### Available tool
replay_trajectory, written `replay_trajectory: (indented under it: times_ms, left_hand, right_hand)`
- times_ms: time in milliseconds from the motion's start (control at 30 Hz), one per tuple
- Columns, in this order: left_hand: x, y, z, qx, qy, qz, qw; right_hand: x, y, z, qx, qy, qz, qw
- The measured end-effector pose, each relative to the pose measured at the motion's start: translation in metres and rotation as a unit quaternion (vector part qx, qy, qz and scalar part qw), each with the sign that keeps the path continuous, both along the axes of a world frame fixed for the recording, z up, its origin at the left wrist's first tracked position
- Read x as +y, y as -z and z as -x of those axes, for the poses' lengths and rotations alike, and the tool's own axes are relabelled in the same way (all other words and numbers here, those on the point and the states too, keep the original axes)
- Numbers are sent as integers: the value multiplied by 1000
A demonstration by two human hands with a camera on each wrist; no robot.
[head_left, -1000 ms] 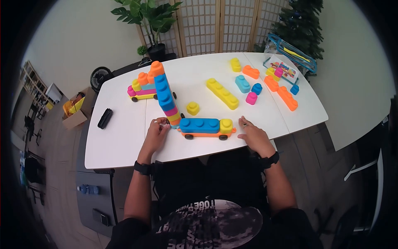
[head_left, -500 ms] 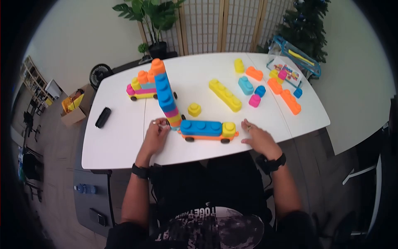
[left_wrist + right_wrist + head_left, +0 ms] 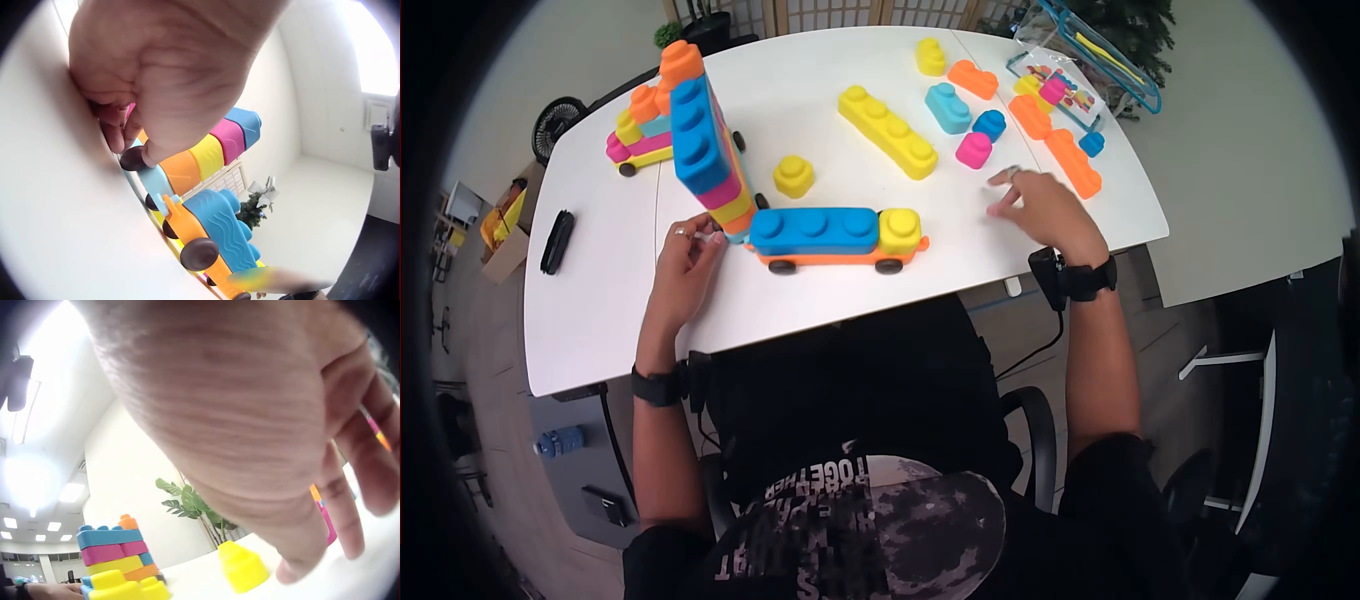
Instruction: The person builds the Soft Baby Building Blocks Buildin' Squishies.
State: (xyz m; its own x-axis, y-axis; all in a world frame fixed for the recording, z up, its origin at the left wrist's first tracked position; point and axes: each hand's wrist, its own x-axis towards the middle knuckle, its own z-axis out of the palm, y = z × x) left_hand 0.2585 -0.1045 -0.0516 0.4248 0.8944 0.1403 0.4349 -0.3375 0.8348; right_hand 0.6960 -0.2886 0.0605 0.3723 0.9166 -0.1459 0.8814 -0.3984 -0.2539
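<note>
My left hand (image 3: 684, 268) is at the foot of a tall block tower (image 3: 703, 140) of blue, pink, yellow and orange pieces. In the left wrist view its thumb and fingertips pinch a dark wheel (image 3: 132, 159) on the tower's light blue wheeled base (image 3: 156, 181). Beside that base sits an orange wheeled car (image 3: 830, 260) carrying a long blue block (image 3: 814, 231) and a yellow block (image 3: 899, 231). Over the table to the right, my right hand (image 3: 1052, 212) holds nothing, its fingers loosely bent. A pink block (image 3: 974, 151) lies nearest to it.
A long yellow block (image 3: 888, 132) and a small yellow block (image 3: 793, 177) lie beyond the car. Several loose blocks, including a light blue one (image 3: 948, 108) and an orange one (image 3: 1072, 163), lie at the right. Another wheeled block car (image 3: 640, 155) stands behind the tower; a black case (image 3: 557, 242) lies left.
My right hand has moved away from the orange car's end, rightward and forward toward the loose blocks. My left hand stays at the tower's base. The head view has shifted.
</note>
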Motion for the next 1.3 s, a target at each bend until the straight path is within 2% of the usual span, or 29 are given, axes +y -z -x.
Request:
replay_trajectory:
  times_ms: [67, 167, 200, 300, 367, 400, 500, 533, 600, 700, 767, 867, 967, 1067, 1167, 1267, 1300]
  left_hand:
    - [2, 3, 1, -3, 9, 9, 1000]
    - [-4, -7, 1, 21, -1, 15, 1000]
    - [-5, -7, 1, 22, 2, 1, 1000]
    - [-4, -5, 1, 14, 13, -14, 1000]
    - [-6, -3, 1, 16, 11, -35, 999]
    - [-7, -6, 0, 19, 9, -21, 1000]
    - [-9, -13, -3, 23, 4, 9, 1000]
    - [-8, -11, -2, 22, 4, 12, 1000]
    - [-7, -12, -4, 10, 14, 7, 1000]
    - [-13, -16, -2, 2, 19, -7, 1000]
    - [-11, -16, -3, 13, 18, -15, 1000]
    - [-6, -7, -3, 11, 27, -27, 999]
    - [-5, -7, -2, 17, 29, -31, 999]
    - [-6, -4, -1, 10, 28, -39, 999]
    - [-6, -6, -3, 7, 25, -50, 998]
    - [-7, -8, -4, -2, 19, -48, 999]
    - [-7, -8, -3, -2, 20, -47, 999]
  right_hand:
    - [8, -4, -9, -46, 37, -81, 995]
    - [24, -12, -33, -85, 49, -120, 988]
    - [32, -18, -43, -91, 65, -91, 990]
    - [38, -10, -109, -189, 100, -130, 968]
    - [40, -20, -148, -180, 186, -34, 965]
    - [41, -20, -155, -176, 195, -37, 964]
    - [39, -9, -183, -75, 219, 67, 970]
    - [40, 2, -198, -108, 222, 95, 964]
    - [33, 29, -217, -107, 228, 50, 966]
    - [22, 39, -227, -115, 221, 8, 968]
    - [15, 20, -214, -111, 230, -37, 966]
    - [7, -5, -188, -63, 189, -147, 969]
    - [10, -27, -151, -113, 183, -126, 968]
    - [16, -19, -163, -138, 284, 35, 948]
    - [30, 25, -198, -177, 310, 86, 930]
    - [37, 28, -198, -180, 275, 140, 934]
    - [46, 27, -197, -190, 275, 86, 939]
